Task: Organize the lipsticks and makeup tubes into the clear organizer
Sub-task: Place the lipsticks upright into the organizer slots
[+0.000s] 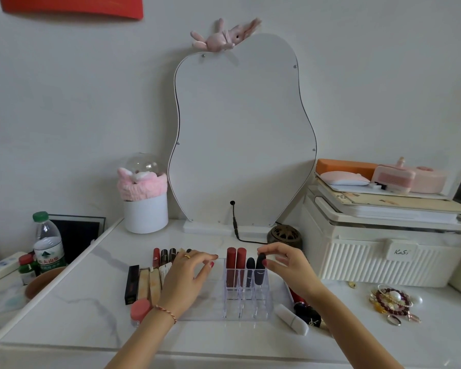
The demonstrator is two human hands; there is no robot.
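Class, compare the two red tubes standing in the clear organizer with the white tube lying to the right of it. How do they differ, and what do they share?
The red tubes stand upright in the back slots of the clear organizer; the white tube lies flat on the table, outside it. The red tubes are dark red with paler caps; the white tube is white all over. The red tubes stand side by side as a pair; the white tube lies beside a black one. No hand touches either.

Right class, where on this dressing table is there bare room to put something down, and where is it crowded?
Bare marble lies along the near edge, in front of the clear organizer, and at the left front, before the pink-lidded jar. Crowded: the tubes beside the left hand, the lipsticks by the right hand, the bracelets at right.
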